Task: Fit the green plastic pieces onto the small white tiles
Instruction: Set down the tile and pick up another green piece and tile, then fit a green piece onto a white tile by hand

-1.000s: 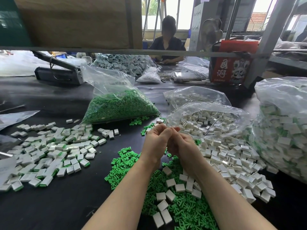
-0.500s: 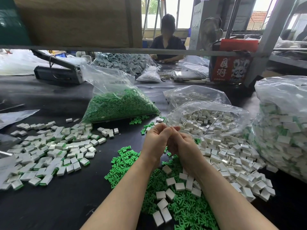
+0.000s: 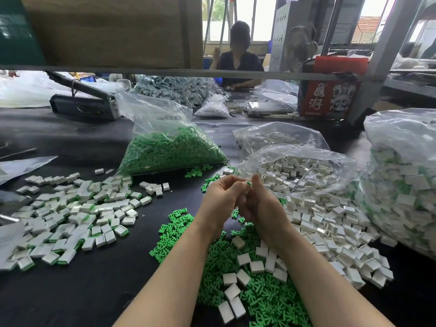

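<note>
Nearest me, at the table's (image 3: 70,300) front edge, lies the loose heap of green plastic pieces (image 3: 266,300), far too many to count, with roughly 15 white tiles (image 3: 244,259) scattered on top. Just above it my 2 hands meet. My left hand (image 3: 220,200) and right hand (image 3: 264,208) both curl their fingers round 1 small tile-and-piece pair (image 3: 249,183). A second ago nothing showed between my fingertips; now a sliver of green and white peeks out at the top, so I judge this pair is nearly seated and ready to drop. Toward the left edge spreads the pile of finished tiles (image 3: 70,215), well over 100. Right of my hands the bare tiles spill from 1 open bag (image 3: 295,175). Farther back sit 1 bag of green pieces (image 3: 169,152) and 1 more bag of tiles (image 3: 278,135); at the right edge, 1 bag of finished ones (image 3: 401,180).
</note>
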Tool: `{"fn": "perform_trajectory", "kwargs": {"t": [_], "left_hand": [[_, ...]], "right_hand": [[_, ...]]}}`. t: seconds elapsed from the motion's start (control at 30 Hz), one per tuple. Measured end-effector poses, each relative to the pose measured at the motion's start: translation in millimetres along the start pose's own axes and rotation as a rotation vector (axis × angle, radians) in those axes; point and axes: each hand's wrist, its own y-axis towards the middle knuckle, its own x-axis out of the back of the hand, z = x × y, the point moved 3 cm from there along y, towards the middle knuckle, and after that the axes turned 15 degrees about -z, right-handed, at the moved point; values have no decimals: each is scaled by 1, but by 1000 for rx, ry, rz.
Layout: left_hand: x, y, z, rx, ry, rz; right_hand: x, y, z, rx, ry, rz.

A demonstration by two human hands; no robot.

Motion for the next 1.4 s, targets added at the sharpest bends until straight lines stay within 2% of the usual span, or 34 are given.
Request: {"fn": "perform_trajectory", "kwargs": {"t": [0.17, 0.43, 0.6, 0.73, 0.83, 0.93, 1.03, 1.13, 1.2, 1.3, 1.4], "left_hand": [[4, 0, -3, 35, -76, 83], [4, -3, -7, 46, -98, 134], [5, -2, -7, 28, -85, 135], [13, 6, -12, -64, 7, 108], [39, 19, -19, -176, 235, -72], [80, 29, -26, -331, 677, -385], [119, 28, -27, -389, 1016, -604], [146, 28, -24, -336, 1273, -763], [156, 26, -22, -237, 1392, -839], [166, 22, -22, -82, 1502, -892], [168, 18, -23, -14, 1566, -907]], "right_hand": [[3, 0, 3, -46, 173, 70], [3, -1, 7, -78, 187, 77], [3, -2, 10, -66, 132, 65], [5, -5, 14, -2, 6, 45], [6, -5, 16, 13, -32, -1], [7, -4, 17, 31, -71, -23], [9, -3, 17, 87, -145, -59], [11, 0, 16, 153, -221, -112], [13, 1, 16, 220, -328, -165], [16, 3, 18, 382, -657, -256], [17, 1, 20, 488, -966, -343]]}}
